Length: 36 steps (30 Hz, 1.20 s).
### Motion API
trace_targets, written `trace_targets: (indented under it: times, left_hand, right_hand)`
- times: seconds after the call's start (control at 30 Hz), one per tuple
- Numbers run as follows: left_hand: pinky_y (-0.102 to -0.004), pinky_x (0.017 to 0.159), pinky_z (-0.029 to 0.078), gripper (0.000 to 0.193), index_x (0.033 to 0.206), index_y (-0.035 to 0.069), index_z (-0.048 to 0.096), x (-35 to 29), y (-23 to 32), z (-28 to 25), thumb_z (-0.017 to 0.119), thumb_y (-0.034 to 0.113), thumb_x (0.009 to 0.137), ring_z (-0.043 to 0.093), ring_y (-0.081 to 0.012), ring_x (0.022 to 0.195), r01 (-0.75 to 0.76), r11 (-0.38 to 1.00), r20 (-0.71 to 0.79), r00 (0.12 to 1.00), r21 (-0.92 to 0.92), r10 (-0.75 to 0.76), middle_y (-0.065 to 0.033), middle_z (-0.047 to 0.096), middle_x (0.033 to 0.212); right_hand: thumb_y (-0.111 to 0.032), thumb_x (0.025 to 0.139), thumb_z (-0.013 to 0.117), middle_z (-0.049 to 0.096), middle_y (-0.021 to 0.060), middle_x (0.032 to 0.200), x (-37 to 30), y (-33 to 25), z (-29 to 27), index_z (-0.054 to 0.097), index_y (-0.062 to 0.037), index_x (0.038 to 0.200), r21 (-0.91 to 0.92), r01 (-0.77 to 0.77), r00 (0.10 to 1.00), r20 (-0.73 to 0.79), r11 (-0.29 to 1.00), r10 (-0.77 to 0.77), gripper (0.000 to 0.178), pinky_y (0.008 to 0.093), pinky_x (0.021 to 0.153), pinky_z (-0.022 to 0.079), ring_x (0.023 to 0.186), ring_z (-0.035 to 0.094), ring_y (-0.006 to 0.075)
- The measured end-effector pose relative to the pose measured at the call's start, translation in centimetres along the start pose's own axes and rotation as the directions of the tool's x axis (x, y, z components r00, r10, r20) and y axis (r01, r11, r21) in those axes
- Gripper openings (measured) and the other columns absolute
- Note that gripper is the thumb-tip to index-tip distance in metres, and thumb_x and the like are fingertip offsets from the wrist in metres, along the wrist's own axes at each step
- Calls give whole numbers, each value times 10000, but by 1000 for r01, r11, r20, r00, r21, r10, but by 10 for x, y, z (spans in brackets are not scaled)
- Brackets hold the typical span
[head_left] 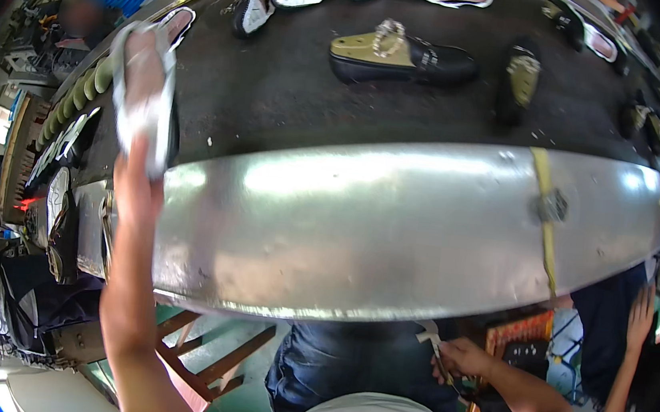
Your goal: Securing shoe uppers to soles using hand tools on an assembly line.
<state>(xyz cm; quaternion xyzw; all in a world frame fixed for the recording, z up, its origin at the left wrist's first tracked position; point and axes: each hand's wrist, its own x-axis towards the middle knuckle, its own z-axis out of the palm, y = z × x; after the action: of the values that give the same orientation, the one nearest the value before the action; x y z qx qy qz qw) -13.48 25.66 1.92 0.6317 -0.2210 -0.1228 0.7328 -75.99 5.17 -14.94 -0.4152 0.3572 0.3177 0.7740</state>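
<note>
- Head view: dark table (277,96), beyond both hands.
- Metal ledge (344,224), spanning from the left hand (140,174) to well past the right hand (465,359), which is on its near side; the hands are well apart.
- White shoe (143,74), blurred, its near end clamped in the left hand.
- Gold-and-black shoe (402,59), on the table, right of the left hand.
- Yellow strap (544,200), across the ledge, beyond the right hand.
- Hammer-like tool (430,336), gripped in the right hand, head pointing away.
</note>
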Motion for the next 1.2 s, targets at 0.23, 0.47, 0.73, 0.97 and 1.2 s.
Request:
trace_targets:
  times: [0.23,0.47,0.73,0.97,1.2]
  left_hand:
    - [-465,864,613,879,1426,-15,434,-329,38,-2,891,319,752,666,-343,1111,410,886,414,860,-216,-297,-212,539,1353]
    - [-396,1137,387,1163,1605,6,151,-500,-48,115,851,410,769,423,-364,1426,403,813,576,574,421,-582,-262,389,1553]
    - [-412,1067,460,885,1460,-12,461,-468,-69,212,697,566,833,575,-412,1265,90,678,570,467,730,-676,-301,584,1346]
    - [-393,1005,495,778,1451,5,477,-465,-112,233,709,447,854,633,-348,1199,212,788,563,595,578,-573,-235,619,1340]
    - [-382,1049,459,831,1507,17,383,-443,-67,214,799,262,830,553,-299,1277,409,873,590,647,265,-482,-217,558,1377]
  right_hand:
    - [-297,973,686,661,50,810,-55,38,65,652,-42,1056,-285,177,961,-158,942,-228,270,275,638,499,746,647,120]
    - [-373,776,849,653,99,891,-55,62,95,619,-51,1063,-543,517,592,-332,662,-735,489,356,785,525,843,650,205]
    - [-270,800,809,676,205,1041,-40,74,70,590,-27,1147,-740,345,485,-386,577,-785,477,422,849,522,972,677,367]
    - [-241,906,707,665,119,754,-12,55,41,620,-20,1061,-687,442,363,-451,577,-815,284,380,661,540,688,672,265]
    - [-323,997,632,666,47,879,-44,56,58,581,-26,1070,-361,667,555,-343,652,-758,310,282,633,516,678,591,96]
